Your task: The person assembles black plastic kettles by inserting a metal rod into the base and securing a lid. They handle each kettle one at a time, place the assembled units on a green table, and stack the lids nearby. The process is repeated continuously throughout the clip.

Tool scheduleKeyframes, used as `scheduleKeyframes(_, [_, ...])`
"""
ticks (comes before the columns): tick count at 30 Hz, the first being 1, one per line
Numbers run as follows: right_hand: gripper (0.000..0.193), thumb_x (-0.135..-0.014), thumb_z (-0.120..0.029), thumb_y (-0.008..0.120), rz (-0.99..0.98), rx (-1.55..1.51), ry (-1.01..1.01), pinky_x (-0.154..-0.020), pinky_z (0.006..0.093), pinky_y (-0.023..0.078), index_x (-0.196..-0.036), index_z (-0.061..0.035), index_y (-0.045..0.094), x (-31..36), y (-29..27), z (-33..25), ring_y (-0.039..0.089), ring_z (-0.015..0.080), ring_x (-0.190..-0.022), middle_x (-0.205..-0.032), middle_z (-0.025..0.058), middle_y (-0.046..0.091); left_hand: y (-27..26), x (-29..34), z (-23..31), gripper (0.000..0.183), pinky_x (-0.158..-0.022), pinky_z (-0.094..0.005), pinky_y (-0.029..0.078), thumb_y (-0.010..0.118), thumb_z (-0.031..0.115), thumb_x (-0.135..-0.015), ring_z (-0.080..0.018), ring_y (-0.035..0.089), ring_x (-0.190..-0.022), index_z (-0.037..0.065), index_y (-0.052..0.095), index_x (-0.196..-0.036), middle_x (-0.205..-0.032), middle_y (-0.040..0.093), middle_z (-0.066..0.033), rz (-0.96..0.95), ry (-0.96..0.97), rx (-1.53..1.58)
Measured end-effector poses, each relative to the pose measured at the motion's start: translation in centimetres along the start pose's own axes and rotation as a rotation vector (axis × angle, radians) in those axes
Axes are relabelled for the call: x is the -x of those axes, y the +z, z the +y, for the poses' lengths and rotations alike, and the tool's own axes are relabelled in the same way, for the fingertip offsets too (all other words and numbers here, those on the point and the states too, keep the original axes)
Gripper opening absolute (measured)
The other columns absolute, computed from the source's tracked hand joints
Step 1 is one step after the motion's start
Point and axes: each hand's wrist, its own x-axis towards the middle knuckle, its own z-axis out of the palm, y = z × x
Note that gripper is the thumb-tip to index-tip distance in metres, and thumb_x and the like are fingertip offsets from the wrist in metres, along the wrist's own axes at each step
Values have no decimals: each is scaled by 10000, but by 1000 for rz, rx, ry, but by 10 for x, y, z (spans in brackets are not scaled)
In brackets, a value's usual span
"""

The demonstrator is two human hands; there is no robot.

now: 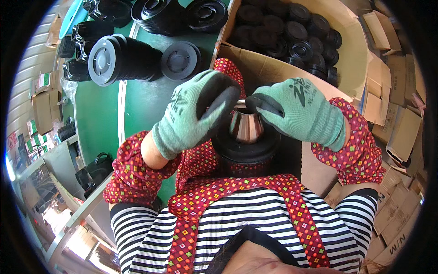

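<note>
- Green tabletop (pixel 141 105) is filling the upper left of the frame, with a white stripe running down it.
- Open cardboard box (pixel 351 50) is sitting at upper right, its inside packed with black round caps (pixel 296 32).
- Flat cardboard pieces (pixel 401 132) are piling up along the right edge.
- A sideways stack of black round discs (pixel 123 58) is lying on the tabletop at upper left; one loose disc (pixel 181 60) is resting just beside it, more stacks (pixel 159 13) sitting near the top edge.
- Black round part (pixel 246 153) is sitting at centre frame, close in front of the person's body, between both hands.
- Left hand (pixel 194 112), in a green glove with dark palm coating, is curling over the left side of the metal cone; fingers bent, dark palm pressing toward the cone top. Can't tell if it's actually gripping.
- Right hand (pixel 299 109), same glove type, is reaching in from the right; fingertips are pinching at the cone's top rim.
- Shiny copper-toned metal cone (pixel 245 125) is standing upright on top of the black round part, narrow end up, dead centre between both hands.
</note>
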Motion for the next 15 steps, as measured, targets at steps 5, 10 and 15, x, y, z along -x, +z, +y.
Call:
scheduleKeyframes(5, [238, -1004, -211, 656, -109, -179, -133, -769, 399, 567, -1132, -41, 763, -10, -12, 21, 735, 350, -850, -875, 169, 737, 23, 1, 8, 237, -832, -466, 558, 691, 126, -951, -416, 690, -992, 13, 659, -1157, -1103, 667, -221, -8, 20, -497])
scheduleKeyframes(10, [708, -972, -210, 777, -45, -1266, -85, -1102, 364, 524, -1565, -2, 450, -53, 25, 71, 634, 246, -1288, -1460, 146, 600, 27, -1, 6, 200, -907, -481, 539, 783, 69, -871, -406, 630, -1070, 36, 697, -1047, -1167, 599, -202, 84, 119, -537])
scheduleKeyframes(15, [477, -1127, -250, 492, -675, -2311, -339, -1112, 393, 504, -1528, 8, 473, -89, 103, 55, 572, 248, -1347, -1427, 129, 601, 34, 2, 5, 416, -998, -490, 537, 831, 56, -817, -421, 599, -1202, 49, 677, -1203, -1305, 531, -231, 385, 269, -496])
